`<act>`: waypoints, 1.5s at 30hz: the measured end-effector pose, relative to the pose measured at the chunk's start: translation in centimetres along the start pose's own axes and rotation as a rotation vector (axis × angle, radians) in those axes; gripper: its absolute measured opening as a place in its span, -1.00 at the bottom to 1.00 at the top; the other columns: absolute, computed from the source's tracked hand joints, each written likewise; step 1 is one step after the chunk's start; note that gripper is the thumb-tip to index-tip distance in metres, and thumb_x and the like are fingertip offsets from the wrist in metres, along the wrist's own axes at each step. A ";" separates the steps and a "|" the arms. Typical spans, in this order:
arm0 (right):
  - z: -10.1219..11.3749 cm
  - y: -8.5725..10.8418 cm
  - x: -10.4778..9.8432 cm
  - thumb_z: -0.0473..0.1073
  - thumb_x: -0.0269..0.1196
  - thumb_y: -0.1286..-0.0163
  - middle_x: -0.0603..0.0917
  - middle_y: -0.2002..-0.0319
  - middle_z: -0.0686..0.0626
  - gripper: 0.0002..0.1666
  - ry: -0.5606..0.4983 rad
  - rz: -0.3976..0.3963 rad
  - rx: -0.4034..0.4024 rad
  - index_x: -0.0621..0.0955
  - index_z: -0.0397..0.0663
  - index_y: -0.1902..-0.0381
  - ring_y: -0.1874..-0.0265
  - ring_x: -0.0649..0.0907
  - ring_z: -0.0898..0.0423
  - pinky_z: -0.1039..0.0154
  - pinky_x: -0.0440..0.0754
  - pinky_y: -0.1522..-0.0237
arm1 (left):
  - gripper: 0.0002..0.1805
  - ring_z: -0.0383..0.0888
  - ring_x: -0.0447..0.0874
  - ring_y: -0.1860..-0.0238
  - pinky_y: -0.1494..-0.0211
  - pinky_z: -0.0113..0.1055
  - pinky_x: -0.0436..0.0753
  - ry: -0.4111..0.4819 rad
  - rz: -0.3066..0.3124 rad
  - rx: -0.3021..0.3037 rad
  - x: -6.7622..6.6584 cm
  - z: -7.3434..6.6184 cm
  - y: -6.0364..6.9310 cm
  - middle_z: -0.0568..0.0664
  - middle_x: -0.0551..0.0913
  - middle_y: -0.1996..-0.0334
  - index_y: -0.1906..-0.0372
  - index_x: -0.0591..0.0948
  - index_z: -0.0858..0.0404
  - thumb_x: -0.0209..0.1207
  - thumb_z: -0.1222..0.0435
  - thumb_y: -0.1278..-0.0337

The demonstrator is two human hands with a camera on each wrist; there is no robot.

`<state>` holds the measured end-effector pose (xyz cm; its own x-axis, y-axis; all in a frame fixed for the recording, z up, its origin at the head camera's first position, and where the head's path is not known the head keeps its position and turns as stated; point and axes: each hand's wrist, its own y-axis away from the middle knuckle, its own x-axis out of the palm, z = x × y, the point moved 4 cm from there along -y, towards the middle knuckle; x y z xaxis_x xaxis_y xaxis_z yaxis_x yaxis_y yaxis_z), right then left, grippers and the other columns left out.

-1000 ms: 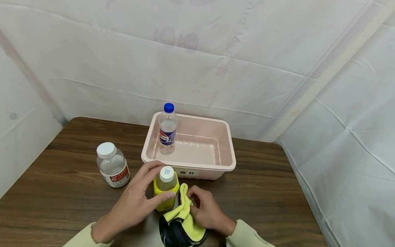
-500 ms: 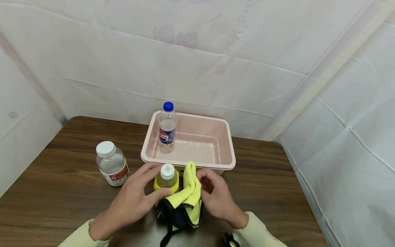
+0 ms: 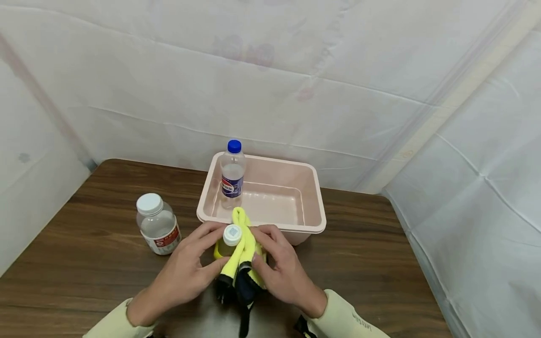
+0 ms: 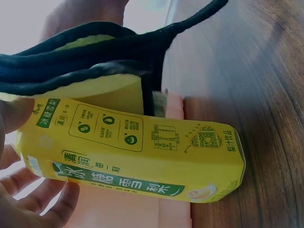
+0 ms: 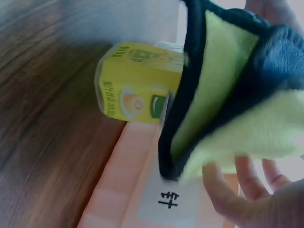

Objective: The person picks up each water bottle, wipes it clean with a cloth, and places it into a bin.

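Left hand (image 3: pixel 183 268) grips a white-capped yellow bottle (image 4: pixel 135 147), right hand (image 3: pixel 282 268) a folded, black-edged yellow cloth (image 3: pixel 248 246).

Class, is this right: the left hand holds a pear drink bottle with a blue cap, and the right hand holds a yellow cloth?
No: the cap is white, as the head view shows. The left hand does hold the pear drink bottle, the right hand the yellow cloth.

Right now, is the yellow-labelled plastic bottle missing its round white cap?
No, the head view shows the round white cap seated on top of the yellow-labelled plastic bottle.
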<state>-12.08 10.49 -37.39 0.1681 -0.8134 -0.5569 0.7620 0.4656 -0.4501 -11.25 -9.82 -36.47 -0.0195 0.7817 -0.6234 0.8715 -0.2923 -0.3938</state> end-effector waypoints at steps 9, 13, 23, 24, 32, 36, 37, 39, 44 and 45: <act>-0.5 0.6 0.4 -0.25 0.26 -0.52 0.58 0.02 -0.07 -0.28 -0.005 0.039 -0.026 0.35 -0.04 -0.58 0.29 0.46 0.29 0.39 0.62 0.35 | -0.42 -0.26 0.60 -0.20 -0.23 -0.17 0.71 0.022 0.011 0.015 0.0 -0.1 -0.2 -0.20 0.62 -0.20 -0.31 0.64 0.17 0.48 0.33 -0.15; -0.7 1.0 0.5 -0.02 0.19 -0.58 0.58 0.18 -0.03 -0.28 0.028 0.010 -0.119 0.33 -0.13 -0.58 0.36 0.41 0.30 0.38 0.56 0.44 | -0.44 -0.28 0.59 -0.19 -0.24 -0.31 0.69 0.045 0.022 0.016 0.2 0.0 -0.1 -0.21 0.62 -0.20 -0.32 0.64 0.14 0.46 0.29 -0.19; -1.2 1.8 1.2 -0.28 0.24 -0.53 0.61 0.04 -0.07 -0.16 0.061 0.055 -0.092 0.18 -0.11 -0.65 0.26 0.47 0.26 0.44 0.58 0.28 | -0.43 -0.31 0.58 -0.19 -0.21 -0.38 0.66 0.070 0.015 0.027 0.3 0.1 0.0 -0.25 0.61 -0.21 -0.33 0.63 0.04 0.46 0.16 -0.22; -1.3 1.9 1.4 -0.32 0.23 -0.52 0.61 -0.01 -0.08 -0.13 0.057 0.071 -0.063 0.14 -0.09 -0.66 0.23 0.49 0.25 0.43 0.59 0.23 | -0.43 -0.32 0.58 -0.18 -0.21 -0.37 0.66 0.072 0.018 0.026 0.3 0.1 0.0 -0.25 0.61 -0.21 -0.34 0.63 0.03 0.45 0.15 -0.22; -1.4 1.5 1.3 -0.51 0.21 -0.34 0.54 -0.36 -0.06 0.00 0.117 0.093 0.017 0.14 0.01 -0.66 -0.20 0.62 0.15 0.21 0.70 -0.19 | -0.43 -0.32 0.58 -0.16 -0.19 -0.29 0.69 0.051 0.021 0.009 0.3 0.0 -0.1 -0.26 0.61 -0.20 -0.33 0.64 0.02 0.45 0.10 -0.22; -0.6 1.1 0.8 -0.56 0.23 -0.29 0.53 -0.23 -0.14 -0.15 0.066 0.047 -0.077 0.26 -0.16 -0.51 0.04 0.68 0.14 0.32 0.76 0.07 | -0.44 -0.32 0.58 -0.15 -0.18 -0.27 0.70 0.057 0.031 -0.003 0.4 0.0 -0.2 -0.25 0.61 -0.20 -0.33 0.63 0.04 0.44 0.09 -0.24; -0.5 1.1 0.7 -0.55 0.24 -0.30 0.52 -0.22 -0.15 -0.19 0.044 0.049 -0.085 0.27 -0.17 -0.47 0.07 0.68 0.15 0.35 0.76 0.11 | -0.44 -0.32 0.58 -0.14 -0.18 -0.27 0.70 0.058 0.035 -0.008 0.4 0.0 -0.2 -0.25 0.61 -0.20 -0.33 0.63 0.03 0.44 0.09 -0.24; -0.5 1.0 0.8 -0.56 0.24 -0.31 0.52 -0.17 -0.16 -0.25 0.030 0.061 -0.092 0.29 -0.21 -0.41 0.10 0.68 0.16 0.35 0.76 0.13 | -0.45 -0.32 0.58 -0.15 -0.19 -0.26 0.70 0.059 0.039 -0.016 0.4 0.0 -0.2 -0.25 0.61 -0.20 -0.33 0.63 0.03 0.43 0.08 -0.25; -1.5 1.0 1.5 -0.49 0.23 -0.37 0.54 -0.19 -0.09 -0.32 0.054 0.137 -0.001 0.29 -0.12 -0.38 -0.05 0.63 0.18 0.29 0.71 -0.06 | -0.45 -0.32 0.58 -0.15 -0.21 -0.21 0.71 0.061 0.037 -0.026 0.3 0.1 -0.1 -0.26 0.61 -0.20 -0.31 0.64 0.01 0.43 0.06 -0.24; -1.7 1.0 1.6 -0.48 0.22 -0.38 0.55 -0.19 -0.07 -0.33 0.069 0.152 0.015 0.29 -0.11 -0.37 -0.07 0.62 0.18 0.27 0.69 -0.10 | -0.45 -0.32 0.58 -0.16 -0.22 -0.20 0.71 0.064 0.038 -0.029 0.3 0.1 -0.1 -0.27 0.60 -0.20 -0.32 0.64 0.00 0.43 0.05 -0.24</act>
<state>-12.16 10.21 -39.95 0.2386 -0.7079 -0.6648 0.7403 0.5756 -0.3472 -11.40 -9.61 -36.73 0.0447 0.8041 -0.5927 0.8847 -0.3074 -0.3504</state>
